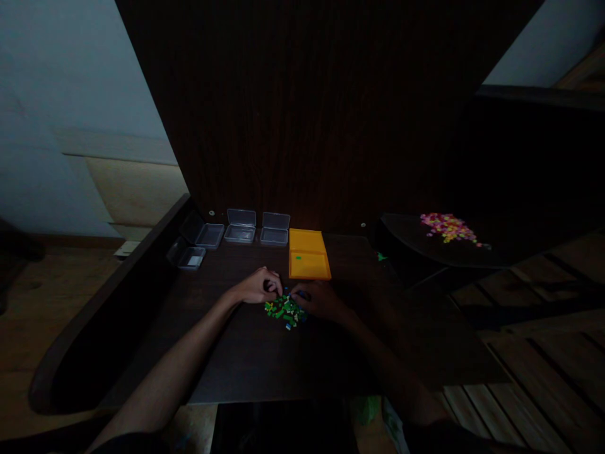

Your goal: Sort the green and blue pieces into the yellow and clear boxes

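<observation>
Dark wooden bench [227, 369], dimly lit. Working over toy bricks [285, 309] heaped between left hand [258, 285] and right hand [322, 299], seemingly for equal reach; with fingers curled into a near-closed grip, contents impossible to tell. Just beyond, open yellow case [309, 267], apparently kept handy.

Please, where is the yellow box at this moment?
In the head view, the yellow box lies open just below the picture's middle, to the right of the nearest clear box and beyond the right hand and the small pieces.
</observation>
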{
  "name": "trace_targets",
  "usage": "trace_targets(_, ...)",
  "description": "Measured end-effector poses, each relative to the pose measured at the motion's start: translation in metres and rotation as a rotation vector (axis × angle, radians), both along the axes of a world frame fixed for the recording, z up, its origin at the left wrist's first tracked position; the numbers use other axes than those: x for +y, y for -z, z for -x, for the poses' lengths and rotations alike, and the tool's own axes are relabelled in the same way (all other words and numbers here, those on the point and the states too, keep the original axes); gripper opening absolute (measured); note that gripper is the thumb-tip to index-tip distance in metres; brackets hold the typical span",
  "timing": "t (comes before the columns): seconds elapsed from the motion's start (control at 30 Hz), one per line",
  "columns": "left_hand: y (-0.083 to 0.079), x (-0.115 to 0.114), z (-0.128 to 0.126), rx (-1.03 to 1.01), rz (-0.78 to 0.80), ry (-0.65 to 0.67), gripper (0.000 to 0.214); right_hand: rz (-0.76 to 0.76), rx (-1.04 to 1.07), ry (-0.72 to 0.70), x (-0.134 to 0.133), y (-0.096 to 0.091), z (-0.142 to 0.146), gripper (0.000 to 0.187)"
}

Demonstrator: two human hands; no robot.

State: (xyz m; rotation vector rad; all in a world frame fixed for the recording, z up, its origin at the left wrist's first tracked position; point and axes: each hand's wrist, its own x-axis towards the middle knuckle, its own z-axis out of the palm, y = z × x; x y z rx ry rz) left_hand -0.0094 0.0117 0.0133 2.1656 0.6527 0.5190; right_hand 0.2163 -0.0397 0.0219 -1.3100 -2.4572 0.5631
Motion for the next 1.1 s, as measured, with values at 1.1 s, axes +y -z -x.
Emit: trace_targets(1.1, 0.000, 0.000, 0.000, 0.004, -0.009, 0.055, 0.014, 0.075, -0.060, -0.025, 0.003, -0.004, 0.004, 0.025)
